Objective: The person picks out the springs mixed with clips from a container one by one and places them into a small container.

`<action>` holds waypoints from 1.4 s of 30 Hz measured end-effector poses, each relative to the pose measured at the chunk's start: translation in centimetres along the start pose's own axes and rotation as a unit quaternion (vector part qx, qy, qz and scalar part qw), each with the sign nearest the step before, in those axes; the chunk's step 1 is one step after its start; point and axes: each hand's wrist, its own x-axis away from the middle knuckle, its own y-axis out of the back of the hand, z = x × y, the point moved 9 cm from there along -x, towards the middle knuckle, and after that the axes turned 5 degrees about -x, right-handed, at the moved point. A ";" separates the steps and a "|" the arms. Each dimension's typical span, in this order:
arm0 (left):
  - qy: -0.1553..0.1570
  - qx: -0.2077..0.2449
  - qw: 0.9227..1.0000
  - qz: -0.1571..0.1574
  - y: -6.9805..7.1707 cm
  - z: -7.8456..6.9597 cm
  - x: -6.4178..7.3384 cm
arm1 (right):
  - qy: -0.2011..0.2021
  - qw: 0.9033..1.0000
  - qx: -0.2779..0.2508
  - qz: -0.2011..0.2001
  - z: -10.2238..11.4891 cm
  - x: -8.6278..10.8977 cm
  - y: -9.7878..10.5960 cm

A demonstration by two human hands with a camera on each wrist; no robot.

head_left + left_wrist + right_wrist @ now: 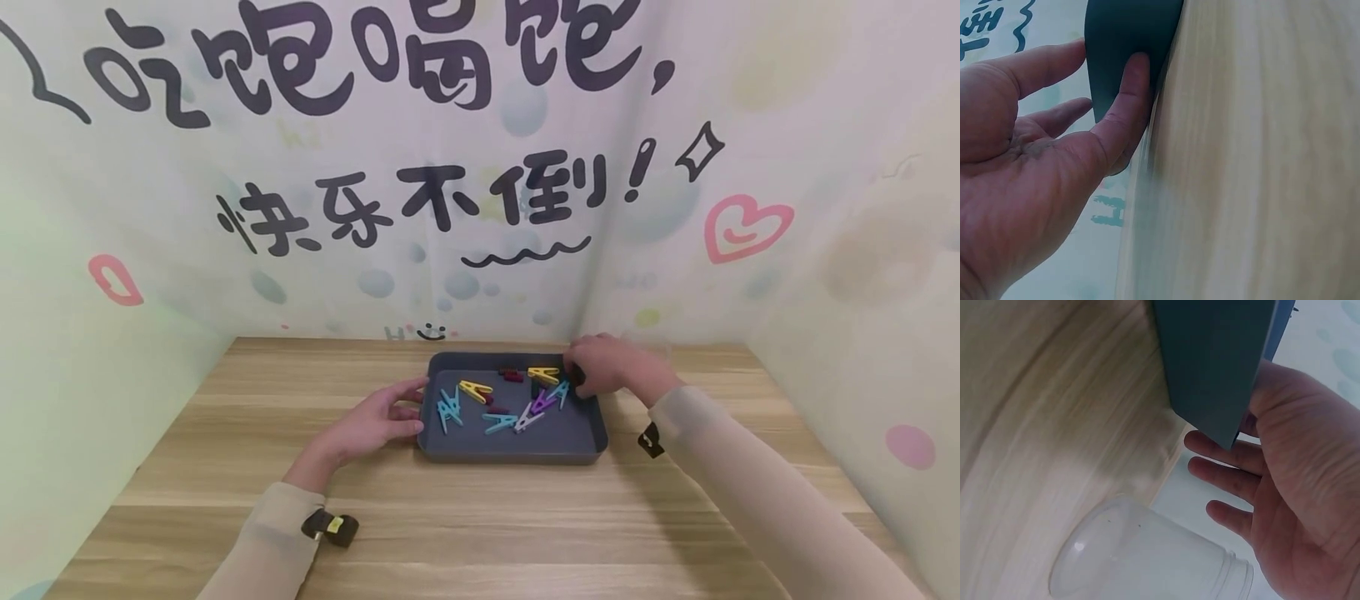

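A dark grey tray (465, 444) lies on the table with several small clothespins in it: yellow ones (476, 390), light blue ones (448, 410), a purple one (543, 402), a pale one (527, 418) and dark red ones (513, 377). My left hand (378, 421) touches the tray's left wall from outside, fingers fairly straight and spread. At the back right corner, my right hand (611, 367) holds the tray, its thumb reaching over the rim and its fingers behind the corner. In the right wrist view, the grey wall (1216, 362) hides the thumb tip.
Beside the tray's back right corner stands a clear plastic jar (1147, 550), faint in the head view. The wood-grain table (480, 525) extends toward me. A printed cloth (450, 292) hangs right behind its back edge and along both sides.
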 end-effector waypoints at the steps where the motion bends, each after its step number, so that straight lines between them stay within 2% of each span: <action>1: -0.001 0.001 1.000 0.001 0.0 0.0 0.0 | -0.001 1.000 0.001 0.000 0.0 0.0 -0.1; 8: -0.003 -0.002 1.000 0.004 0.0 0.0 0.1 | 0.002 1.000 0.003 -0.003 0.0 -0.2 -0.2; 17: 0.004 -0.006 1.000 -0.002 0.0 0.0 0.2 | 0.005 1.000 -0.023 -0.012 -0.3 0.3 0.5; 28: -0.003 -0.011 1.000 -0.004 0.0 -0.2 0.3 | 0.048 0.997 -0.020 -0.064 0.5 1.5 3.1; 42: -0.003 0.002 1.000 -0.003 -0.1 0.0 0.2 | 0.065 0.984 -0.101 -0.131 -1.2 4.3 6.2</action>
